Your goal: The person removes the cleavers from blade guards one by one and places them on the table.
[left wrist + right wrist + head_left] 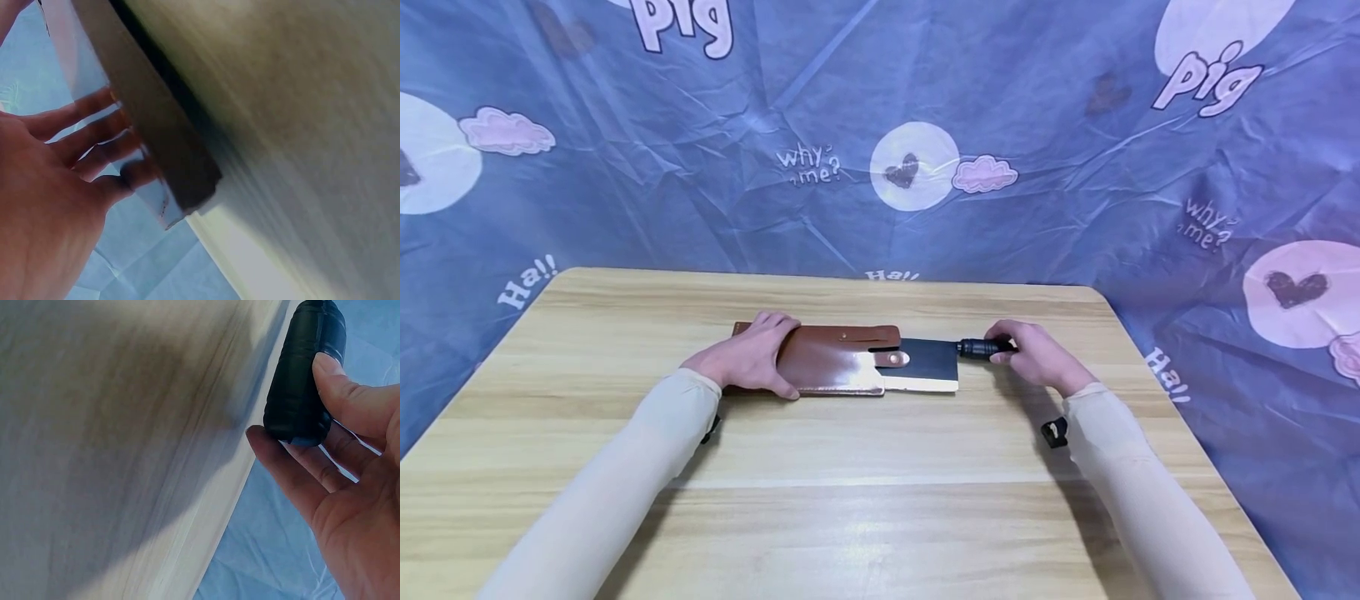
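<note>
Our left hand [751,354], spread wide, grips the leather sheath [831,358]; our right hand [1041,354], partly curled, pinches the handle [977,348] of the half-sheathed cleaver [928,362]. We should keep blade and sheath aligned.

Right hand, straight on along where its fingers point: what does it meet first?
The black handle, which the right hand holds. Beyond that grip, roughly along the handle, the cleaver blade looks next, though the head view leaves depth and exact line unclear.

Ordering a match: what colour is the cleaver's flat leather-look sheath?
The sheath is reddish brown, shown best in the head view.
</note>
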{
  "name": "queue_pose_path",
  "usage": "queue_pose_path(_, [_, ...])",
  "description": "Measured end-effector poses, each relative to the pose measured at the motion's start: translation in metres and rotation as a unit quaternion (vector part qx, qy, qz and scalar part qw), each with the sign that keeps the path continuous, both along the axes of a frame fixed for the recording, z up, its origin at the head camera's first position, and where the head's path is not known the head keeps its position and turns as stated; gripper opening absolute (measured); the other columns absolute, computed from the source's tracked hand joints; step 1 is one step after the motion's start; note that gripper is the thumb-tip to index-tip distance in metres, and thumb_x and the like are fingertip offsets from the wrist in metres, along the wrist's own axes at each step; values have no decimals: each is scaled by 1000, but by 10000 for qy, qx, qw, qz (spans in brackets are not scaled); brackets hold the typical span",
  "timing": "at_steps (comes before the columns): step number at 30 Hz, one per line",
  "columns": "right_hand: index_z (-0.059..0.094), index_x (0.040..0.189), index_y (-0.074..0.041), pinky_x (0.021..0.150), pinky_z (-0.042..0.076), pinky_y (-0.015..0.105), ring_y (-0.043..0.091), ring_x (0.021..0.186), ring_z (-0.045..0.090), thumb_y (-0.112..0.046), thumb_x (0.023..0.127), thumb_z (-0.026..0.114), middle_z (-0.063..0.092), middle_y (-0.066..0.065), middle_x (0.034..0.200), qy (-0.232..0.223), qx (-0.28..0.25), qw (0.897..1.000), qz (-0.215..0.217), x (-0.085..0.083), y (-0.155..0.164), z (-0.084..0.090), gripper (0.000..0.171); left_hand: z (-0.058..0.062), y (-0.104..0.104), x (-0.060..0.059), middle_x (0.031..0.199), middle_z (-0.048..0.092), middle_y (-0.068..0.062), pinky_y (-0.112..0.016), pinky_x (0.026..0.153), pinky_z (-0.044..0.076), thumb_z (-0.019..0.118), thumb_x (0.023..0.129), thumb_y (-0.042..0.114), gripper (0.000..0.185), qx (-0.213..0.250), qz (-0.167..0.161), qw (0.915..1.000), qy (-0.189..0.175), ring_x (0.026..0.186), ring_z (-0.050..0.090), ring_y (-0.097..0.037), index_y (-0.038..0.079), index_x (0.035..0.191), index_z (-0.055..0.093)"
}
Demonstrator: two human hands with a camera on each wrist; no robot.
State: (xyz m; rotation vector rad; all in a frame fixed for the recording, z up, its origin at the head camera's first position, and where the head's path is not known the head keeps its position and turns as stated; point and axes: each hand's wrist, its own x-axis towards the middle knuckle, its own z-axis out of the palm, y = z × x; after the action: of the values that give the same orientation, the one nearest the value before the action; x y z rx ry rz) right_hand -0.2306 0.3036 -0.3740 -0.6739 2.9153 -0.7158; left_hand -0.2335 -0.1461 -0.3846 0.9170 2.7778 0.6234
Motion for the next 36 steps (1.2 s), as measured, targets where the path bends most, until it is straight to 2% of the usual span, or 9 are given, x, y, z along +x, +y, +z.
queue_pose_path(17, [63, 113, 4, 96, 42, 55, 41, 108, 58, -2, 87, 69, 65, 22, 111, -118, -114, 9999, -19, 0, 1, 1, 27, -2, -1, 1, 140, 41, -19, -51, 105, 35, 89, 61, 42, 108, -26, 70, 9999, -148, 130, 32, -35, -7, 143, 38])
queue_pose_path(36, [62, 114, 5, 95, 42, 55, 39, 106, 59, 0, 88, 69, 65, 21, 110, -128, -104, 9998, -77, 0, 4, 1, 28, -4, -4, -1, 138, 42, -19, -51, 104, 35, 89, 61, 41, 106, 57, 48, 9999, -106, 127, 33, -35, -6, 141, 39])
